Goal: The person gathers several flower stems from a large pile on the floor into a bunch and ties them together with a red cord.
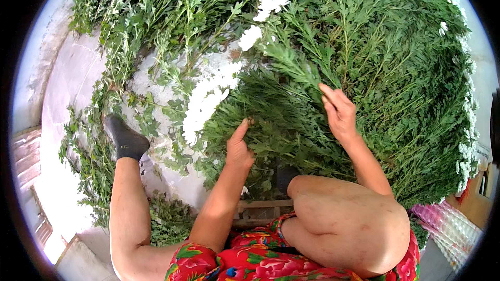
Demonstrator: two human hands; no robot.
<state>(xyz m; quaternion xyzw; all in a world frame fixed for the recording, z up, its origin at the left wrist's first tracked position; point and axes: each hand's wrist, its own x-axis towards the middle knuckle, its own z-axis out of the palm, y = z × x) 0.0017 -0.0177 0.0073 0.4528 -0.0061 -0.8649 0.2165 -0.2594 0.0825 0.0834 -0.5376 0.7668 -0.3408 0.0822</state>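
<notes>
My left hand [239, 148] grips a leafy green bunch of stems [281, 109], its thumb on top and its fingers largely hidden beneath. White chrysanthemum-like blooms [207, 101] line the left end of that bunch. To the right, my right hand [340, 115] pinches a single leafy stem [293, 62] between thumb and fingers. This stem slants up and left from the fingertips, slightly blurred, towards a white flower [250, 38]. It passes above the bunch, and I cannot tell whether the two touch.
Heaped flower stems [390, 86] fill the right side, with white blooms [466, 156] along their outer edge. Another leafy pile [156, 0] lies at the far left. Loose greenery surrounds my dark-socked foot [127, 138] on the pale floor [84, 62]. A wooden frame [265, 205] is below me.
</notes>
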